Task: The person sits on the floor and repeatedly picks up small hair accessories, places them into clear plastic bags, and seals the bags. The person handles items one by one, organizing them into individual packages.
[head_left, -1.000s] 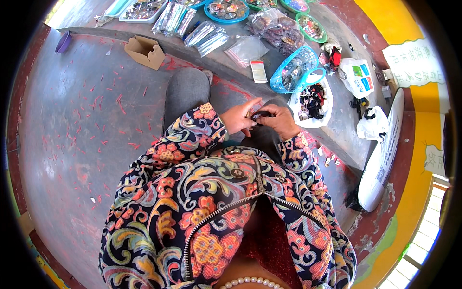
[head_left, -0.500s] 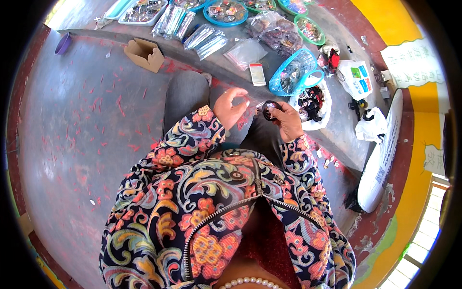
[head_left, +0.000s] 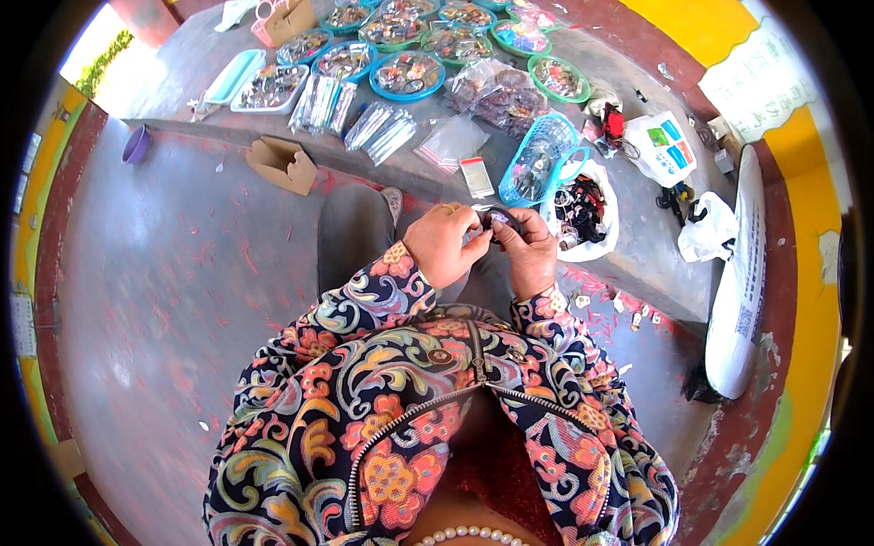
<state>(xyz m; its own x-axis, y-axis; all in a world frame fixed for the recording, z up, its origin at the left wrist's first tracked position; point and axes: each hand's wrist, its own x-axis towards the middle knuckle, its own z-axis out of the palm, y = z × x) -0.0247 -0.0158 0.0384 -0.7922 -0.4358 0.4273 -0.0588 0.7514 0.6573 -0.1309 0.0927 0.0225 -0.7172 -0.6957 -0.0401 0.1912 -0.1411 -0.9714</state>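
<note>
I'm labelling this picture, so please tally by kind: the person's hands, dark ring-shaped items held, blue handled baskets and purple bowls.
Hands, left hand and right hand: 2
Dark ring-shaped item held: 1
Blue handled basket: 1
Purple bowl: 1
Total: 5

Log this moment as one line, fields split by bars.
Right hand: pinching dark ring | Left hand: at its left edge, grip unclear | Ahead right: blue basket, white bag | Farther left: cardboard box, purple bowl

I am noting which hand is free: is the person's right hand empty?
No, the right hand holds a dark round item between its thumb and fingers.
</note>
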